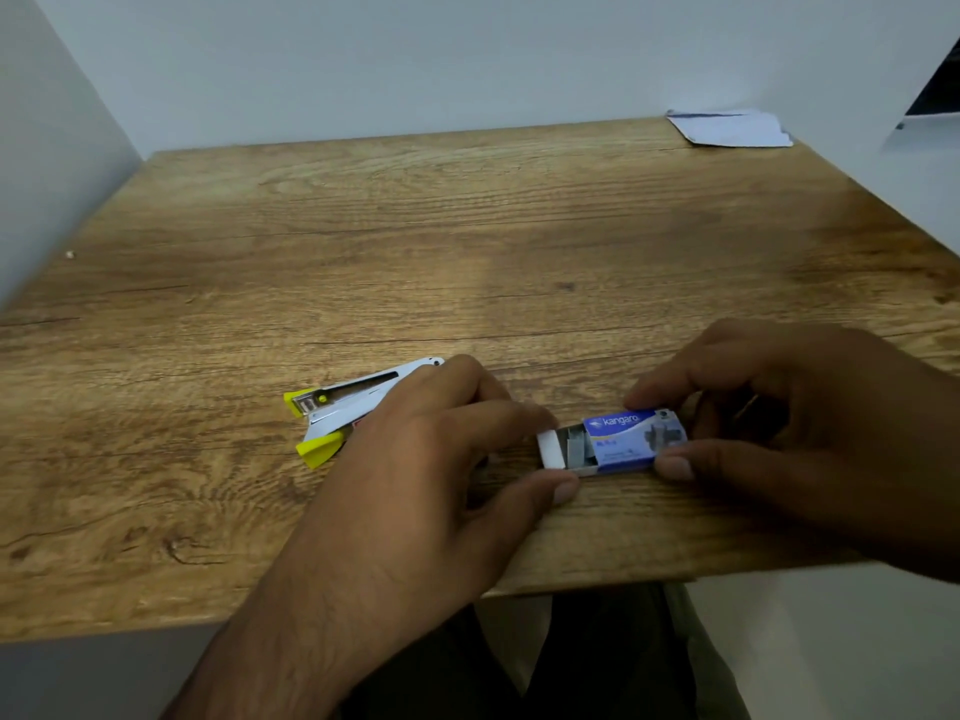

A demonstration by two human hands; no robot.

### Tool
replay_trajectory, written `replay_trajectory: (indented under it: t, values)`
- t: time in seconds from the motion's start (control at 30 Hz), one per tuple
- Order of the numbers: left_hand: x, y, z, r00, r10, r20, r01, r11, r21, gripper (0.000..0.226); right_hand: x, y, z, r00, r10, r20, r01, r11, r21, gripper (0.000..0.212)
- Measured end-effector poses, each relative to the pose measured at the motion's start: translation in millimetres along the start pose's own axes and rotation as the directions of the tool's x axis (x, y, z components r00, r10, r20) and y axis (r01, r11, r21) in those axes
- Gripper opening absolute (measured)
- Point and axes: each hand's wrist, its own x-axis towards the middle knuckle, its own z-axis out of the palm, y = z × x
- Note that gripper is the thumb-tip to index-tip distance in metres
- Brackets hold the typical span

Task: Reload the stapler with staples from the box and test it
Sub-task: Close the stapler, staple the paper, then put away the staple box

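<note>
on grainy wood (467, 226) — slim cardboard box (636, 440)

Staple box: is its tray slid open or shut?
Partly open: the tray sticks out of the blue sleeve, showing staples.

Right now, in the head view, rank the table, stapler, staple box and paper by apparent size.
1. table
2. stapler and staple box: look alike; the left hand hides part of the stapler, so no ranking.
3. paper: looks smallest, but it lies farthest from the camera, so unsure.
</note>
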Motion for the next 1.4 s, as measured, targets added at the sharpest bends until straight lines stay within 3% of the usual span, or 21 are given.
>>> replay_trajectory:
  t: [0.13,0.6,1.2,1.4]
  values:
    - [3,1,2,1.0,-0.018,0.002,0.018,0.999,-0.031,0.033,2,-2,4,1.0,0.003,-0.019,-0.003,1.0,-0.019,0.036]
    - [1,7,-1,1.0,0.0,0.01,0.001,1.0,-0.01,0.029,4,-3,4,1.0,-0.019,0.009,0.019,1.0,-0.02,0.032]
    - [2,9,-1,0.997,0.071,0.042,-0.074,0.995,0.07,0.015,4,8,0,1.0,-0.025,0.002,0.025,1.0,0.0,0.042]
    - [0,10,2,0.996,0.087,0.037,-0.091,0.99,0.111,0.021,2,9,-1,0.999,-0.035,-0.005,0.035,0.999,0.005,0.044]
